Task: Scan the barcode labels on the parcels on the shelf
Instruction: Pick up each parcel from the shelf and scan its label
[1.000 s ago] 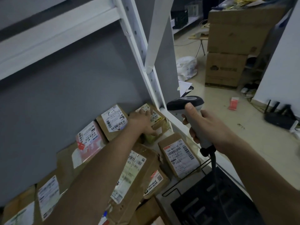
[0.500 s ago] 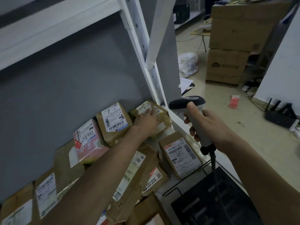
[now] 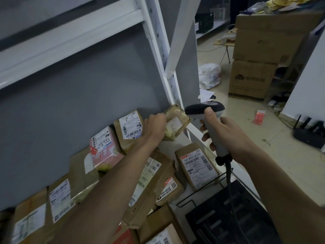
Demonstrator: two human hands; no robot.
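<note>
Head view, big to small: white shelf rack (image 3: 159,55) runs from far right down to near left, grey back panel behind it, parcels (image 3: 146,180) packed along the shelf board. Most lie face up with labels showing; the brown parcel (image 3: 196,166) near right has a clear barcode label, and the one with handwriting on its label (image 3: 130,126) leans on the back panel.

My left hand (image 3: 154,128) reaches to the far end of the shelf and grips the small taped parcel (image 3: 176,123) by its left edge, fingers curled round it. It looks tipped up off the shelf board, right by the rack upright; I cannot tell if it is fully lifted. Its pale label is blurred, faces up and right, no barcode readable.

My right hand (image 3: 223,136) is clenched round the grip of the scanner (image 3: 204,110), thumb on the top, cord hanging down towards the black tray (image 3: 226,219) near right.

Key relation: scanner head sits just right of the small taped parcel, nose pointing left at it, almost touching its upper right corner. Probably too close and too edge-on for a read; I judge the label needs tilting more towards the nose, or the scanner backing off right.
</note>
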